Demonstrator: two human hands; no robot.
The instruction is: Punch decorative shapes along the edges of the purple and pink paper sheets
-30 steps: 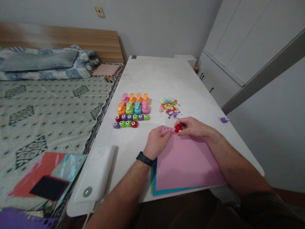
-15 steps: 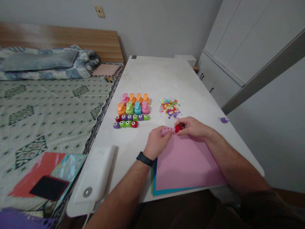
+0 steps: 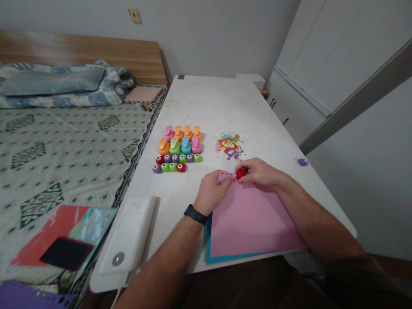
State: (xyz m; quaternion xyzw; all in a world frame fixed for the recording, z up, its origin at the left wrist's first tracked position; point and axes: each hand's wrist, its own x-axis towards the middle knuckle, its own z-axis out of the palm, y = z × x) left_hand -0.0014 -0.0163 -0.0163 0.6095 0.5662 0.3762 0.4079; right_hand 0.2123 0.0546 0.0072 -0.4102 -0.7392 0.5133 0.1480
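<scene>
The right hand [image 3: 260,172] has its fingers clamped on a red craft punch [image 3: 240,173], which grips the twelve o'clock corner of a pink paper sheet [image 3: 251,219]. The left hand [image 3: 212,192] pinches that corner, fingers together; rows of craft punches [image 3: 177,146] stand at ten o'clock.

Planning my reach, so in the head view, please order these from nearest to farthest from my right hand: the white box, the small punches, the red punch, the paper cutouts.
1. The red punch: in the right hand, at its left side.
2. The paper cutouts: ahead, slightly left.
3. The small punches: farther left.
4. The white box: far left, at the table's edge.
</scene>
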